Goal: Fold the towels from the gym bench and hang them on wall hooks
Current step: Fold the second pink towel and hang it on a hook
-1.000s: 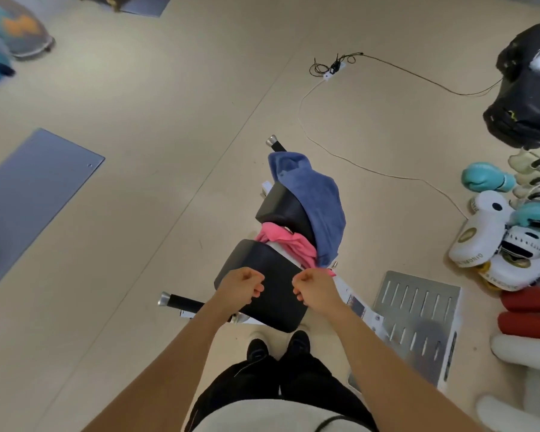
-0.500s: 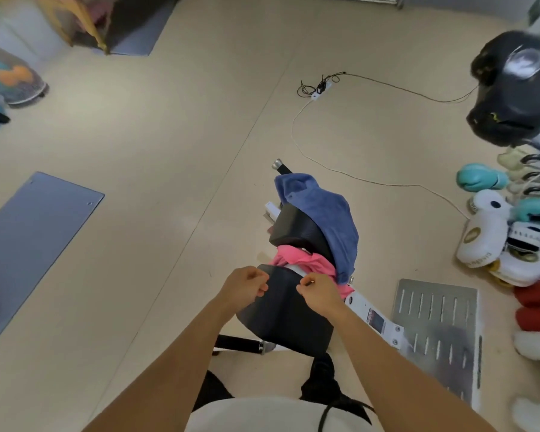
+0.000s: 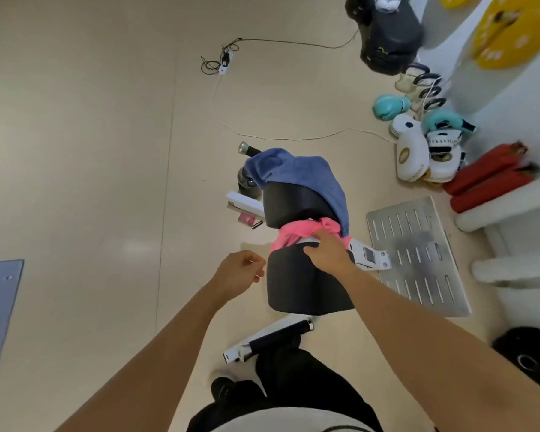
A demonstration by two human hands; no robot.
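Two hands: we reach both out over the near end of the bench.
Right hand (image 3: 326,251): our fingers reach onto the near edge of the crumpled pink towel (image 3: 296,233); we cannot tell whether they have closed on the cloth, since the back of the hand hides the fingertips.
Left hand (image 3: 239,272): it hovers just left of the seat pad with fingers loosely curled and holds nothing.
Pink towel: it lies bunched in the gap between the two black padded cushions of the gym bench (image 3: 306,285), spilling toward the left.
Blue towel (image 3: 309,176): this soft terry cloth drapes over the far cushion and hangs down its right side, its lower end meeting the pink one.
Grey slotted metal plate (image 3: 418,254): flat on the beige floor (image 3: 106,151), just right of the bench.
White and teal boxing gloves (image 3: 418,145): piled on the floor at far right, beside red padded rolls (image 3: 487,179).
White cable (image 3: 293,138): it trails across the floor beyond the bench.
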